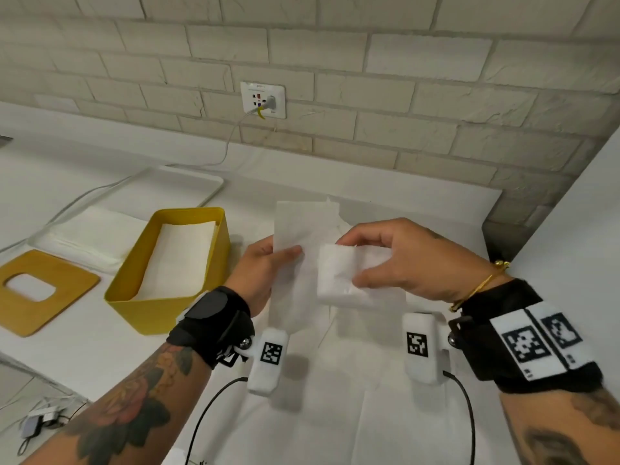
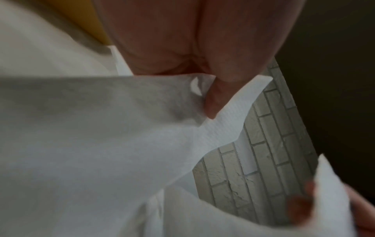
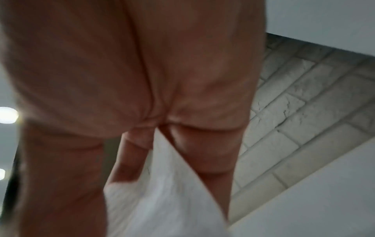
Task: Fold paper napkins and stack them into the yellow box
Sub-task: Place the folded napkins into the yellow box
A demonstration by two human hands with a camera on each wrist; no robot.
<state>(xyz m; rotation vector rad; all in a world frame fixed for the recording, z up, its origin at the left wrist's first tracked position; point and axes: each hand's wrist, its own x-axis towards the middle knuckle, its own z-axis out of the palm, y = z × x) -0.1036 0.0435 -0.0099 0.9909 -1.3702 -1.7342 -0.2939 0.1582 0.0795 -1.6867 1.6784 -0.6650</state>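
Observation:
A white paper napkin (image 1: 302, 229) hangs in the air above the table, held by both hands. My left hand (image 1: 265, 263) pinches its left edge between thumb and fingers; the left wrist view shows the napkin (image 2: 101, 144) draped under that thumb. My right hand (image 1: 396, 260) grips a folded-over part of the napkin (image 1: 342, 273) at its right side; the napkin (image 3: 162, 200) shows between its fingers in the right wrist view. The yellow box (image 1: 127, 290) stands to the left with folded napkins (image 1: 177, 260) inside.
A wooden lid with an oval opening (image 1: 40, 307) lies left of the box. A white tray (image 1: 188, 182) with a stack of flat napkins (image 1: 90, 239) sits behind it. White paper sheets (image 1: 335, 397) cover the table below my hands. A brick wall with a socket (image 1: 263, 99) stands behind.

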